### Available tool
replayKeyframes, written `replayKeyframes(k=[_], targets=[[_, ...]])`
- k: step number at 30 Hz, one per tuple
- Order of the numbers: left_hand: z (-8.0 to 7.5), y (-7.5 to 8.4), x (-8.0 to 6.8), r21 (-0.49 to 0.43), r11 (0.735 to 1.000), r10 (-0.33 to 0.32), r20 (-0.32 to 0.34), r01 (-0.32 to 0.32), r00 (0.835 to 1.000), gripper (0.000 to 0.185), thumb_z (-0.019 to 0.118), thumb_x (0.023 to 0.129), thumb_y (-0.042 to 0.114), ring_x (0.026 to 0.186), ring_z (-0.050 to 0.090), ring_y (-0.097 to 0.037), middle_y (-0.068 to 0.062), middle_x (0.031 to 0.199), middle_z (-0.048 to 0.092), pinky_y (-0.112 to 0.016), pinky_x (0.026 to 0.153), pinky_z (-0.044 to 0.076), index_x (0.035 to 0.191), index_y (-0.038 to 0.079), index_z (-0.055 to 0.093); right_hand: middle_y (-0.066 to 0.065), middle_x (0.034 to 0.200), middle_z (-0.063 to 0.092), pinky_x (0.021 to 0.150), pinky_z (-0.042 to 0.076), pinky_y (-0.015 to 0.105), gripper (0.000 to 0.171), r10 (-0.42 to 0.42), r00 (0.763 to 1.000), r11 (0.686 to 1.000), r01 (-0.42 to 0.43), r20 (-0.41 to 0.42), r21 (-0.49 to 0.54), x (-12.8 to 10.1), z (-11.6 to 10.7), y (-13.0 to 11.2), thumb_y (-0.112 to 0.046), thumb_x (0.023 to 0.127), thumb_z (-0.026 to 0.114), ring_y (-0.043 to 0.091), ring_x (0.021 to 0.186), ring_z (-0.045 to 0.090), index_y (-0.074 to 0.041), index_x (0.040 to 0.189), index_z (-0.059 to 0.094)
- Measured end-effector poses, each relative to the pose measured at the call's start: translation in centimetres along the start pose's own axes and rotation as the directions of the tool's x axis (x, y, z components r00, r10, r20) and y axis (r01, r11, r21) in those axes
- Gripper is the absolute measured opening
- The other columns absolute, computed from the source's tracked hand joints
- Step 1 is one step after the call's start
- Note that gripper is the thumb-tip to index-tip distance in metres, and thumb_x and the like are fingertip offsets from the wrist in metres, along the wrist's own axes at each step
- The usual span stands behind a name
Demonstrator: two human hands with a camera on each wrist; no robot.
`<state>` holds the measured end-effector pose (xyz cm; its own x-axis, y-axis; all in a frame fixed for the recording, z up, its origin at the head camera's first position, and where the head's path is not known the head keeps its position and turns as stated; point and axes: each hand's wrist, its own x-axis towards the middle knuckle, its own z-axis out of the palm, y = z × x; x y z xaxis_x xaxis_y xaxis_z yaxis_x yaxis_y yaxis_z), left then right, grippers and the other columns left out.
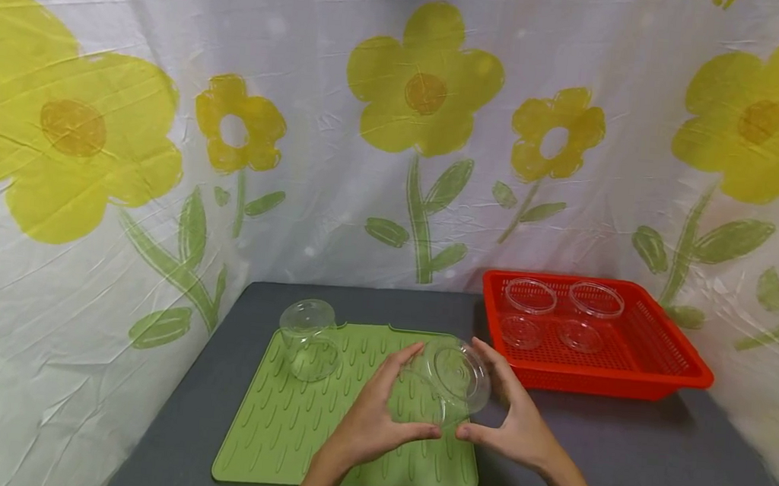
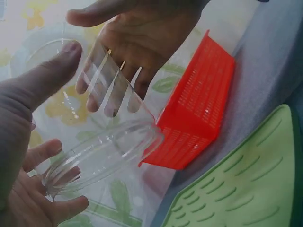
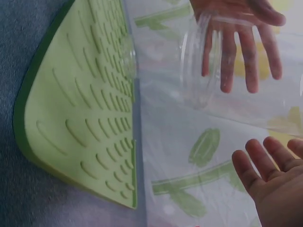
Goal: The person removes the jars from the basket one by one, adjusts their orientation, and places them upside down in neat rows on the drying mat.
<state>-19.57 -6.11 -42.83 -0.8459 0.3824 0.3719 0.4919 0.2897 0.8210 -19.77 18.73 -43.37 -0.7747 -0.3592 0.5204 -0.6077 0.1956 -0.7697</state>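
Far left on the green mat (image 1: 293, 426): a clear cup (image 1: 309, 340) sits upside down near the mat's back edge, well apart from your hands.

Your left hand (image 1: 376, 417) is over the middle of the mat. Fingers mostly straight and spread, thumb stretched toward the right hand. It cradles the left side of a second clear cup (image 1: 450, 377); fingertips touch the wall, not wrapped round it. The left wrist view shows the same cup (image 2: 102, 156) between both palms, with the thumb (image 2: 42, 75) lying along its upper side.

The held cup is lifted off the mat, tilted on its side, with its base turned toward the head camera. It hangs above the mat's right half, just in front of the basket's near left corner.

Your right hand (image 1: 513, 420) supports the cup's right side, fingers extended, thumb pointing left and almost meeting the other thumb under the cup. In the right wrist view your fingers (image 3: 270, 170) are open and relaxed; the cup's rim (image 3: 199, 61) shows in front of the left hand's spread fingers.

Right: a red basket (image 1: 633, 377) stands on the grey counter (image 1: 654, 462), just beside the mat. Two more clear cups (image 1: 528, 315) (image 1: 590, 316) stand upright side by side in its back half.
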Motion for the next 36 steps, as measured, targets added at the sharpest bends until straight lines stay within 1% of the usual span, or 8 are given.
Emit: replayKeyframes(k=[6, 12, 17, 22, 27, 30, 33, 36], targets=[[0.3, 0.1, -0.2, -0.094, 0.995, -0.017, 0.006, 0.017, 1.0, 0.106, 0.093, 0.074, 0.032, 0.151, 0.037, -0.02, 0.006, 0.162, 0.039, -0.056, 0.121, 0.034, 0.159, 0.037, 0.03, 0.023, 0.155, 0.041, 0.107, 0.047, 0.023, 0.103, -0.028, 0.999, 0.995, 0.027, 0.015, 0.097, 0.3, 0.6, -0.3, 0.006, 0.071, 0.087, 0.016, 0.138, 0.051, -0.011, 0.156, 0.033], [0.4, -0.2, -0.6, -0.132, 0.991, -0.028, 0.011, 0.029, 1.0, 0.106, 0.092, 0.076, 0.028, 0.15, 0.039, -0.023, 0.004, 0.162, 0.039, -0.054, 0.122, 0.032, 0.158, 0.041, 0.027, 0.019, 0.151, 0.046, 0.103, 0.052, 0.031, 0.098, -0.013, 1.0, 0.992, 0.011, 0.009, 0.13, 0.5, 1.3, -0.6, 0.007, 0.073, 0.084, 0.013, 0.13, 0.056, -0.012, 0.155, 0.035], [0.0, -0.8, -1.0, -0.103, 0.995, -0.014, -0.015, 0.012, 1.0, 0.11, 0.093, 0.075, 0.03, 0.151, 0.038, -0.029, 0.001, 0.163, 0.038, -0.06, 0.12, 0.032, 0.16, 0.038, 0.024, 0.016, 0.153, 0.046, 0.105, 0.05, 0.028, 0.095, -0.015, 1.0, 0.989, 0.014, 0.0, 0.148, 0.8, 1.8, -0.6, 0.008, 0.074, 0.084, 0.013, 0.133, 0.053, -0.011, 0.154, 0.036], [-1.5, -1.9, -1.6, -0.022, 1.0, 0.006, -0.119, -0.009, 0.993, 0.103, 0.09, 0.078, 0.03, 0.145, 0.045, -0.025, 0.003, 0.154, 0.046, -0.06, 0.116, 0.037, 0.159, 0.037, 0.027, 0.016, 0.153, 0.047, 0.105, 0.048, 0.022, 0.095, -0.008, 1.0, 0.99, 0.011, -0.023, 0.144, 1.0, 2.0, -0.2, 0.006, 0.075, 0.085, 0.013, 0.132, 0.053, -0.012, 0.154, 0.036], [-4.2, -3.4, -2.3, 0.09, 0.995, -0.013, -0.278, 0.039, 0.96, 0.06, 0.083, 0.086, 0.031, 0.12, 0.058, -0.014, 0.009, 0.129, 0.059, -0.052, 0.106, 0.048, 0.138, 0.035, 0.054, 0.019, 0.15, 0.049, 0.105, 0.047, 0.021, 0.093, 0.031, 0.998, 0.992, -0.023, -0.061, 0.126, 1.1, 2.0, 0.6, 0.004, 0.076, 0.085, 0.023, 0.128, 0.056, -0.008, 0.154, 0.037], [-6.2, -4.6, -2.6, 0.15, 0.986, -0.021, -0.35, 0.078, 0.936, 0.034, 0.079, 0.09, 0.028, 0.109, 0.058, -0.011, 0.006, 0.118, 0.061, -0.045, 0.098, 0.05, 0.12, 0.027, 0.062, 0.017, 0.149, 0.05, 0.106, 0.044, 0.017, 0.091, 0.066, 0.994, 0.992, -0.056, -0.092, 0.11, 1.3, 1.9, 1.1, 0.002, 0.077, 0.086, 0.02, 0.129, 0.056, -0.009, 0.154, 0.038], [-8.0, -6.1, -3.0, 0.224, 0.967, -0.016, -0.422, 0.122, 0.906, 0.027, 0.078, 0.092, 0.022, 0.104, 0.057, -0.013, -0.002, 0.114, 0.061, -0.044, 0.093, 0.05, 0.113, 0.016, 0.061, 0.015, 0.148, 0.05, 0.107, 0.041, 0.013, 0.09, 0.096, 0.989, 0.992, -0.087, -0.108, 0.086, 1.4, 1.9, 1.5, -0.002, 0.078, 0.086, 0.011, 0.13, 0.054, -0.013, 0.154, 0.039], [-9.3, -7.4, -3.6, 0.312, 0.933, -0.008, -0.485, 0.182, 0.874, 0.035, 0.077, 0.092, 0.016, 0.108, 0.056, -0.024, -0.012, 0.117, 0.057, -0.049, 0.093, 0.047, 0.119, 0.006, 0.057, 0.011, 0.147, 0.053, 0.105, 0.044, 0.016, 0.088, 0.139, 0.982, 0.99, -0.135, -0.127, 0.041, 1.6, 2.1, 1.6, -0.01, 0.079, 0.088, 0.007, 0.128, 0.055, -0.019, 0.153, 0.04]])
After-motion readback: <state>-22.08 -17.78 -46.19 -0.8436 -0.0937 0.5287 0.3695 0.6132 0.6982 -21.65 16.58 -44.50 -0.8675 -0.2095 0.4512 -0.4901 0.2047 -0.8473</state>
